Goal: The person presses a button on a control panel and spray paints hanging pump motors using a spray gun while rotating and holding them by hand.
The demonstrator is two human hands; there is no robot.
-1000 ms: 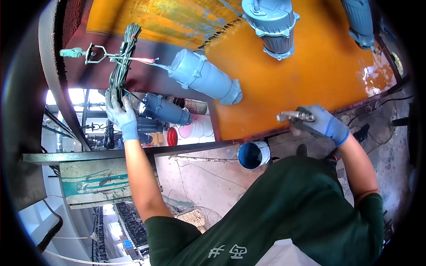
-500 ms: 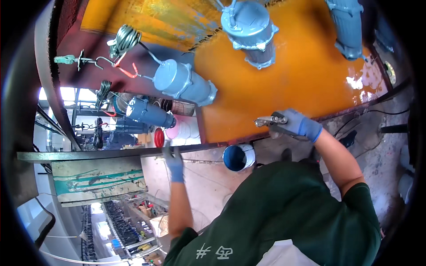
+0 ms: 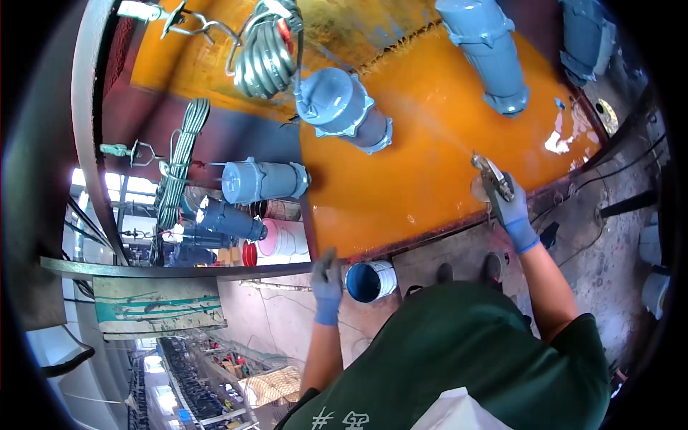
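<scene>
My right hand (image 3: 510,208), in a grey and blue glove, grips a metal spray gun (image 3: 491,176). A faint mist runs from the nozzle up and left toward the hanging cylinders. My left hand (image 3: 327,288), gloved alike, hangs in front of the orange booth edge with its fingers loosely apart and nothing visible in them. Nearest the mist hang a light-blue motor-like cylinder (image 3: 340,107) with a coiled cable (image 3: 266,54) and, farther right, another blue cylinder (image 3: 487,54). A third blue cylinder (image 3: 264,180) hangs lower left. Below and right of my left hand stands a blue-lined paint bucket (image 3: 365,282).
An orange-coated booth panel (image 3: 401,193) spreads before me. Another blue cylinder (image 3: 584,39) hangs at the far right. A dark rail (image 3: 165,270) crosses at left above a paint-streaked board (image 3: 158,304). Pink and white buckets (image 3: 283,238) stand beyond. A hose (image 3: 631,168) trails at right.
The hanging cylinders and cable coils have shifted right in view. My right hand has turned the spray gun upward and moved right, and mist now shows. My left hand has moved right toward the bucket.
</scene>
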